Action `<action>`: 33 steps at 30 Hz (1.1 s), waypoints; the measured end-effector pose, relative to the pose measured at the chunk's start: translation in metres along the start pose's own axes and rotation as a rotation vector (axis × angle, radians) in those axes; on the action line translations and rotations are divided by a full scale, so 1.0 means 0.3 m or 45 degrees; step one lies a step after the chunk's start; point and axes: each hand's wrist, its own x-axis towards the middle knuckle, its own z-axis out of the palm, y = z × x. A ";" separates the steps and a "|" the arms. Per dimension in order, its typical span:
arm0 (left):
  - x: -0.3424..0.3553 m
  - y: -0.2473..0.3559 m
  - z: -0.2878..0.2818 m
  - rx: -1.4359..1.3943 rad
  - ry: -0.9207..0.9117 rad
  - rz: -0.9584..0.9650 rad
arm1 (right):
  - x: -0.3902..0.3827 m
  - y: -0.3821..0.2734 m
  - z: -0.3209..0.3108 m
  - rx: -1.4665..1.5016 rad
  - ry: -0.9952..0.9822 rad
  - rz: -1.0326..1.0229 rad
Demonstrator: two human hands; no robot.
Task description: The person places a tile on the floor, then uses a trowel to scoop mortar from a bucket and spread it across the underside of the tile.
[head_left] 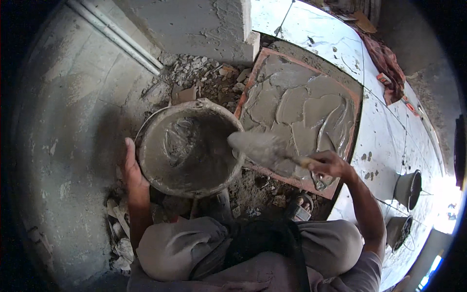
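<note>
A round bucket (214, 183) coated in grey mortar stands in front of me, with wet mortar (180, 141) inside. My left hand (133, 168) supports its left side, one digit stretched along the outside; the other fingers are mostly hidden. In my right hand (327, 164) is the handle of a trowel (258, 146), its blade mortar-covered and blurred by motion. The blade's tip reaches the bucket's right rim, over the near-left part of a large square tile (332, 191). A thick, uneven layer of mortar (296, 107) covers that tile, leaving its reddish edges showing.
Rubble (204, 73) lies beyond the bucket, beside a plastered pillar (194, 29). Pipes (114, 34) run at the far left. Glossy white tiles (374, 141) cover the right side, holding two dark buckets (407, 190) and a reddish cloth (386, 63). My foot (299, 209) is near the tile.
</note>
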 end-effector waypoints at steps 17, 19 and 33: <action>-0.080 -0.007 0.096 0.278 -0.028 0.001 | 0.014 0.319 -0.131 -0.917 0.999 0.050; -0.055 -0.001 -0.023 0.410 0.066 0.191 | -0.074 0.355 -0.149 -0.706 1.388 0.018; -0.034 -0.039 -0.118 0.890 0.028 0.388 | -0.174 0.557 -0.594 -1.036 1.559 0.932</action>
